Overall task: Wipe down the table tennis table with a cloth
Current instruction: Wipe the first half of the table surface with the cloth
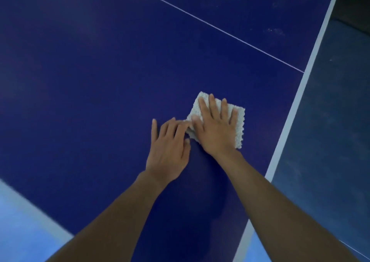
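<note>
Wiping step in hand. Folded cloth [240, 122] lies flat on the blue desk [100, 81], near its white edge band [296, 105]. Right grip [217, 129] spread flat, fingers straight, pressing it down; left grip [170, 151] relaxed, fingertips touching the cloth's corner. Pale smudges [276, 31] lie farther off: next stroke probably pushes that way, evenly pressed

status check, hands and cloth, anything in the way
Right hand flat on cloth, pressing it to table. Left hand alongside, fingers touching cloth edge. Nothing in the way; pale smudges beyond centre line.
</note>
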